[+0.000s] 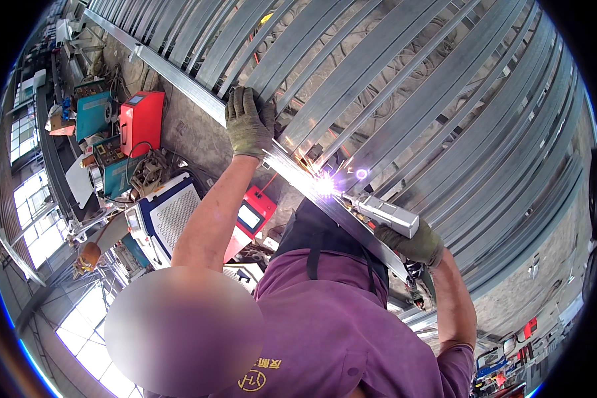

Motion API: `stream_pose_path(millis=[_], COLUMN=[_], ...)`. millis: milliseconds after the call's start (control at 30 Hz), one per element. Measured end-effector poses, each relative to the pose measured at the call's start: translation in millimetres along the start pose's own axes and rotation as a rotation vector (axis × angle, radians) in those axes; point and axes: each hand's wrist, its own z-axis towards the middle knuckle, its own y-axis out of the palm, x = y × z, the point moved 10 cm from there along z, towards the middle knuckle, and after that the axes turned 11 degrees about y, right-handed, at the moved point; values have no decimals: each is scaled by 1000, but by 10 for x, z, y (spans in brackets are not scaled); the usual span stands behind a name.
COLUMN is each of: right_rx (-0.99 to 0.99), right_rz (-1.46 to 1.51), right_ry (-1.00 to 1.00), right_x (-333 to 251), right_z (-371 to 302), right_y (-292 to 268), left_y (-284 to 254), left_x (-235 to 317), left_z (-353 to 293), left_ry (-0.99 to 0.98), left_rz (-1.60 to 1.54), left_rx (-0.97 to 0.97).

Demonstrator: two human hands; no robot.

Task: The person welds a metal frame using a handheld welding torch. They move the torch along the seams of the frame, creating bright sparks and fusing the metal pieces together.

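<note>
My left hand (pixel 249 126), in a grey-green work glove, lies over the long metal rail (pixel 186 83) at the near edge of a slatted frame. Its fingers stretch away from me across the rail, the thumb apart on the right. My gloved right hand (pixel 418 245) is wrapped round a silver, box-bodied handheld welding torch (pixel 391 215). From the torch's tip a white-violet glare (pixel 325 186) burns at the rail, with orange sparks flying up and left. That glare hides the joint. Parallel grey metal slats (pixel 371 66) run away from the rail.
Left of me stand a red machine (pixel 141 119), teal machines (pixel 94 116) and a white-and-blue cabinet (pixel 172 212). A red unit with a screen (pixel 251 215) is near my left forearm. Cables (pixel 404 79) tangle on the floor beneath the slats. Tools and gear (pixel 504 361) lie at lower right.
</note>
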Motion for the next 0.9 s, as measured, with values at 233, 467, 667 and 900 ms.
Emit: stream_pose_path(millis=[233, 467, 667, 900], right_rx=[2, 35, 25, 29], right_rz=[-11, -51, 4, 22], right_ry=[75, 18, -36, -30], right_x=[118, 114, 170, 110], right_z=[33, 11, 12, -44], right_y=[-18, -49, -55, -65], left_y=[23, 50, 41, 12], left_x=[-21, -52, -24, -8], left_z=[-8, -29, -17, -10], left_ry=[-21, -4, -7, -2], left_rz=[4, 4, 5, 0], left_rx=[-12, -4, -16, -1])
